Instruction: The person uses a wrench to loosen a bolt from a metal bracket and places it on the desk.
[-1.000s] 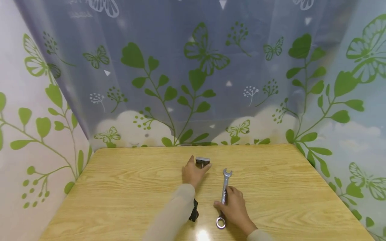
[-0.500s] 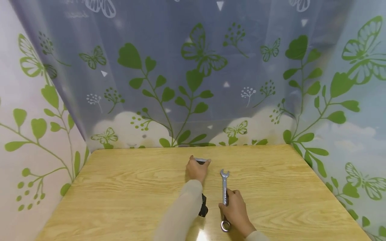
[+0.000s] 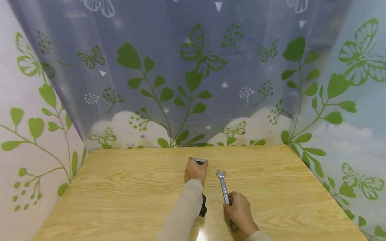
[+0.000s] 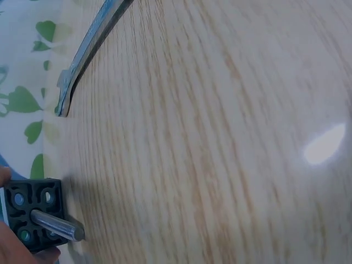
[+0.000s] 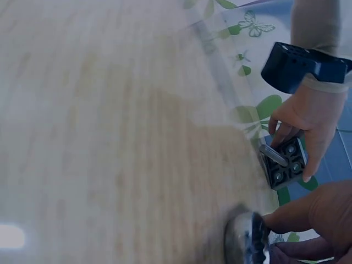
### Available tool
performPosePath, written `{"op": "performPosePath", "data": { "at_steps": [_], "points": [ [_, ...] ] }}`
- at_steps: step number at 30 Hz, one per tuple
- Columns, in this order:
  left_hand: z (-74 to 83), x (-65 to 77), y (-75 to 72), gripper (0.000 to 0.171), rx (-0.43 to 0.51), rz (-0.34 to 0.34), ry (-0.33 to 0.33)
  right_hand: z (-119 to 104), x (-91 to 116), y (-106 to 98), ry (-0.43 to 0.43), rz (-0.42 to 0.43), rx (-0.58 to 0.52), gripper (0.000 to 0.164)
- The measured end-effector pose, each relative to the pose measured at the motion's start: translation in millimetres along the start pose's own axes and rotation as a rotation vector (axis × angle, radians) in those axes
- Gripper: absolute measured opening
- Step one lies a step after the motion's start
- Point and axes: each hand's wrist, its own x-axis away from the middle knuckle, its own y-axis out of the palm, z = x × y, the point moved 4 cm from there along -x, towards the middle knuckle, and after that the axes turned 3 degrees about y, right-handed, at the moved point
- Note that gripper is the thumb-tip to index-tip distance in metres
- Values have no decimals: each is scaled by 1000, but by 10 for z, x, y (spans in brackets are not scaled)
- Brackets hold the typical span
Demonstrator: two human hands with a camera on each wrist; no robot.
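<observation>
At the table's far middle, my left hand grips a square black block by its sides, between thumb and fingers. In the left wrist view the block shows holes near its corners and a round metal rod standing out of its centre. A pale metal plate covers its far side. My right hand holds a silver combination wrench near its ring end, the open jaw pointing away from me. In the right wrist view the ring end sits by the fingers. The palm hides part of the handle.
Both hands work over a wood-grain table. A patterned curtain hangs behind its far edge and along both sides. A black wrist device is strapped to the left forearm.
My left fingers have drawn in around the block, covering more of it. The wrench has turned, its open end shifting left and its ring end right, with my right hand still holding it.
</observation>
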Motion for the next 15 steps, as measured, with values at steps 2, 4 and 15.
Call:
{"op": "performPosePath", "data": {
  "at_steps": [2, 4, 15],
  "points": [
    [25, -4, 6, 70, 8, 10, 16, 9, -15, -20, 11, -12, -12, 24],
    [36, -4, 10, 71, 3, 8, 23, 15, -25, -32, 15, -15, -12, 23],
    [-15, 10, 2, 68, -10, 1, 18, 101, -21, -27, 48, -49, -64, 14]
  ]
}}
